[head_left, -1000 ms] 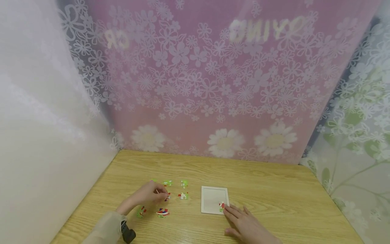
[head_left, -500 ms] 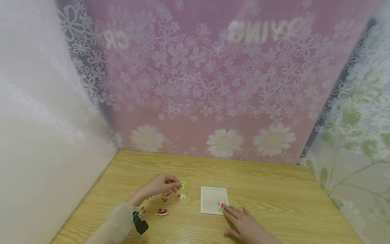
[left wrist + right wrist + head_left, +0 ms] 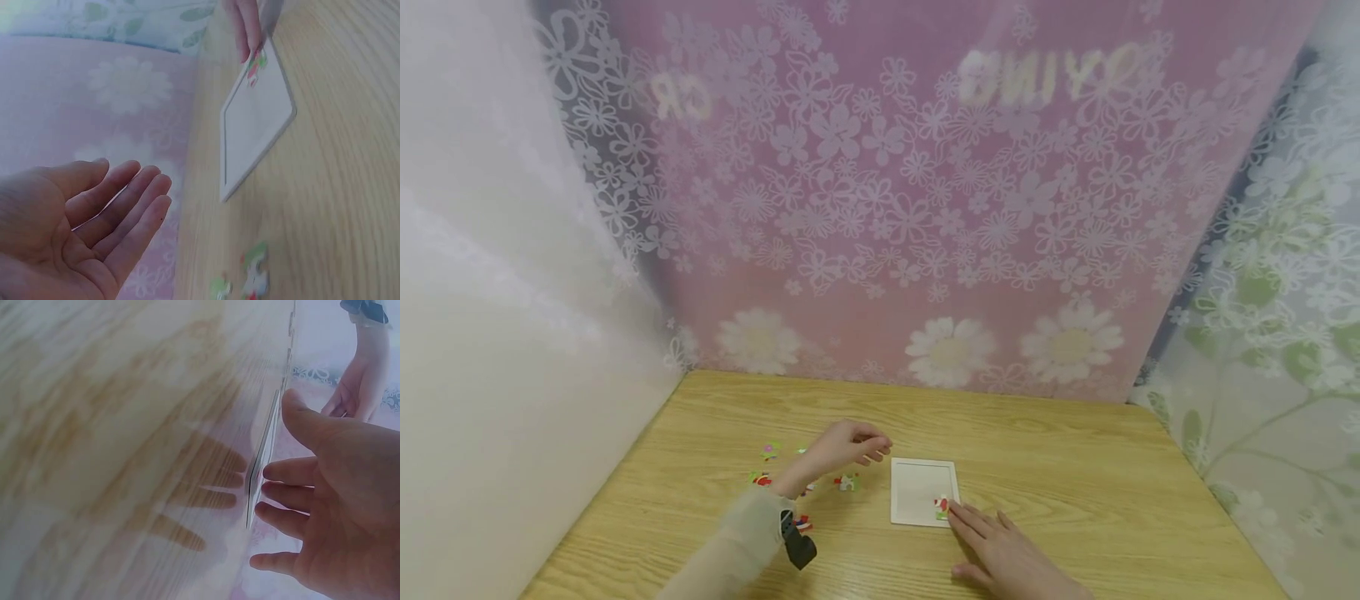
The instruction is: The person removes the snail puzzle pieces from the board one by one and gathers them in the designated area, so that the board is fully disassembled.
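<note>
A square white puzzle tray (image 3: 912,493) lies on the table, with one red, white and green jigsaw piece (image 3: 942,507) in its near right corner. My right hand (image 3: 1000,546) rests with straight, spread fingers at the tray's right edge, fingertips beside that piece. Just off the tray's far left corner hovers my left hand (image 3: 844,447); in the left wrist view its palm shows bare, fingers loosely bent and thumb apart. Under and near it lie a white, green and red jigsaw piece (image 3: 847,482) and a green piece (image 3: 220,285), which the hand hides in the head view.
More loose jigsaw pieces lie to the left: a green one with a pink spot (image 3: 770,451), a red and green one (image 3: 762,479), and a red and blue one (image 3: 803,523) partly behind the black wrist device (image 3: 797,543). A flowered curtain (image 3: 887,250) borders the wooden table (image 3: 1060,450).
My left hand has moved right, from above the loose pieces to near the tray, uncovering pieces at the left. My right hand and the tray have stayed in place.
</note>
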Motion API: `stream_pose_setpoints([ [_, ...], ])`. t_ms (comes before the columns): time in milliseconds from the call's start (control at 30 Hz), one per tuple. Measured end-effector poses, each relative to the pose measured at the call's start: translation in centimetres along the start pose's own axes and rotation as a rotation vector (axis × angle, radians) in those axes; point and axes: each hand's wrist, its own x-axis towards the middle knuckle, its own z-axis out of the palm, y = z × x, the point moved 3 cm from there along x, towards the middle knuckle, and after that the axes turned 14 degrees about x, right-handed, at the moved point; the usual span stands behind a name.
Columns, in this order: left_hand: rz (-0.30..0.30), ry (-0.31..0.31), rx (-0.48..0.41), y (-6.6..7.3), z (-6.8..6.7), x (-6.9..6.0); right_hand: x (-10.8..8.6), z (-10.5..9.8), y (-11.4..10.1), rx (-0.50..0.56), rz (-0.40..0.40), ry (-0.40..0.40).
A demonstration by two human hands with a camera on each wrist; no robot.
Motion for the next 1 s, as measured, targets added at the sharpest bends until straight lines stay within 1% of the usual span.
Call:
stream_pose_setpoints([
  [233, 0.010, -0.057, 0.011, 1.1, 3.5, 2.1, -0.4, 0.0, 0.0, 0.002, 0.027, -0.011],
  [333, 0.005, -0.077, 0.017, 1.6, 4.8, 2.6, -0.6, -0.1, 0.0, -0.013, 0.025, 0.000],
  [433, 0.007, -0.089, 0.025, 2.2, 5.8, 3.0, -0.8, -0.3, 0.0, -0.021, 0.021, 0.010],
  [533, 0.010, -0.101, 0.034, 2.7, 6.5, 3.3, -0.9, -0.4, 0.1, -0.008, 0.031, 0.002],
  [600, 0.013, -0.105, 0.058, 2.9, 6.8, 3.4, -1.0, -0.4, 0.1, 0.004, 0.035, -0.007],
  [767, 0.009, -0.109, 0.137, 2.7, 7.7, 3.9, -1.1, -0.3, 0.1, -0.007, 0.019, -0.006],
  [933, 0.016, -0.128, 0.131, 2.6, 8.3, 4.2, -1.2, -0.3, 0.0, -0.030, 0.008, 0.011],
  [1000, 0.027, -0.133, 0.144, 2.7, 8.5, 4.2, -1.2, -0.3, -0.1, -0.042, 0.010, 0.015],
])
